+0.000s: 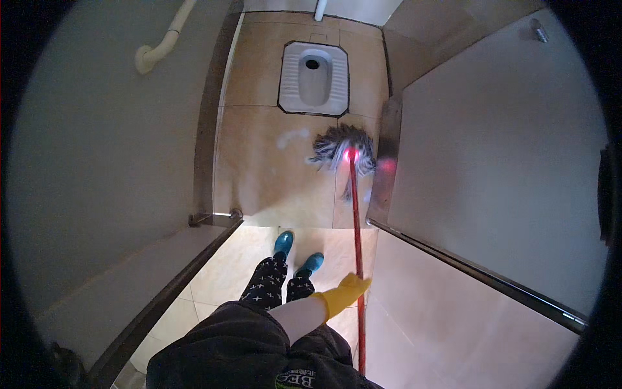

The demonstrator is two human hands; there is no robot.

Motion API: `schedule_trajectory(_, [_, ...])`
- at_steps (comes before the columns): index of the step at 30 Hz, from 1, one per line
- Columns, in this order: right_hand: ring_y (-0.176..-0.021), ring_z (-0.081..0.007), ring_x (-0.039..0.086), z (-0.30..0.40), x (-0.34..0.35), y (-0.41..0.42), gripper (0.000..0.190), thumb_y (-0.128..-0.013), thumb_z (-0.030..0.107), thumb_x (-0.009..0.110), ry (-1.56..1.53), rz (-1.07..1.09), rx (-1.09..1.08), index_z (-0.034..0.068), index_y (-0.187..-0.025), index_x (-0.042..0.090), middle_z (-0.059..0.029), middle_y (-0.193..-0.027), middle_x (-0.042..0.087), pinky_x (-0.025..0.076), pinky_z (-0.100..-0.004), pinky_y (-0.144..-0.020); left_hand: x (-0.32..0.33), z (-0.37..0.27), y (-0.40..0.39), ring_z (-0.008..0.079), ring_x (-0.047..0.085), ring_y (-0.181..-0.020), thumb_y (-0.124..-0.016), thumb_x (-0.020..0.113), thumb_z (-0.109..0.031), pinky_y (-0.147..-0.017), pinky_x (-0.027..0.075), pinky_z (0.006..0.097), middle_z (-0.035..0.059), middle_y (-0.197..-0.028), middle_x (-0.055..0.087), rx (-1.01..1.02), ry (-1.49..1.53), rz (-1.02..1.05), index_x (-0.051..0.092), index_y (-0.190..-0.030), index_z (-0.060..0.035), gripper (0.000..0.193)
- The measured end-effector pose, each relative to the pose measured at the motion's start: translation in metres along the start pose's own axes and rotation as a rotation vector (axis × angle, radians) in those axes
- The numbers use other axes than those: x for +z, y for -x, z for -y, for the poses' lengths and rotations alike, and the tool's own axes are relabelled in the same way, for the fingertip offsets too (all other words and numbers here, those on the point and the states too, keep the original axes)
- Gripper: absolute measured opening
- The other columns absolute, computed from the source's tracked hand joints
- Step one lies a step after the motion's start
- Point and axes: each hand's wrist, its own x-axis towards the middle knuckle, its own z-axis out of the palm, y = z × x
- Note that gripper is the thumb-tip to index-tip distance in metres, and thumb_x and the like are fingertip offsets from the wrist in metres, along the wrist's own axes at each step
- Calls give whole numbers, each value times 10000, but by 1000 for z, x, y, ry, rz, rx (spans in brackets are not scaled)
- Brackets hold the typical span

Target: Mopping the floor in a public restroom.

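My left hand (349, 294), in a yellow rubber glove, reaches across to the right and grips the red handle (357, 228) of a mop. The handle runs up the picture to the grey string mop head (345, 146), which lies spread on the tan tiled floor near the right partition. A pinkish-red glow shows where handle and head meet. Just beyond the mop head, a white squat toilet pan (315, 80) is set in the floor. My right hand is out of view; the handle's near end passes out of sight by my dark jacket.
Grey partitions stand at left (97, 136) and right (486, 146). Metal-edged panels flank the stall's opening. A pale bent pipe (163, 46) is on the left and a white pipe (320, 8) at the back. My teal shoes (284, 242) are just outside the stall's floor edge.
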Motion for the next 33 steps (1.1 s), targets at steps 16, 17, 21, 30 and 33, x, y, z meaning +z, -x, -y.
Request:
schedule_trajectory(16, [-384,-153,399,372,-140,-92,414,-831,499,364,-305,157,-513,136,-868,559,4,-522,417,344,-330,-345,-249,-69,-37,309,433,-1092,-743,608,-275,-894,373,351,237,-1188,441,149,-147,-502,358,-1253,-35,616])
schedule_trajectory(17, [-376,-155,405,355,-132,-105,423,-822,503,371,-328,193,-519,125,-864,556,3,-512,417,346,-333,-342,-244,-84,-35,237,430,-806,-738,583,-408,-666,341,342,139,-904,454,78,295,-524,440,-1003,-74,450])
schedule_trajectory(21, [-382,-172,441,266,-60,-99,439,-829,492,374,-224,285,-517,104,-819,578,-21,-487,439,349,-348,-339,-253,-7,-72,142,403,-488,-701,563,-596,-404,285,306,23,-602,454,389,434,-653,522,-719,-120,478])
schedule_trajectory(30, [-664,-265,599,-1,-108,53,432,-843,437,488,190,266,-204,46,-1006,575,-129,-745,620,481,-368,-608,-85,-35,28,216,556,-497,-815,554,-369,-513,502,344,123,-613,575,-139,1221,-27,561,-886,7,383])
schedule_trajectory(33, [-575,-167,528,-9,-86,67,363,-826,369,553,-242,273,-371,44,-987,578,-51,-667,562,438,-302,-524,-88,-22,16,208,533,-461,-826,540,-346,-462,480,344,110,-564,538,-130,1024,-38,539,-807,-4,343])
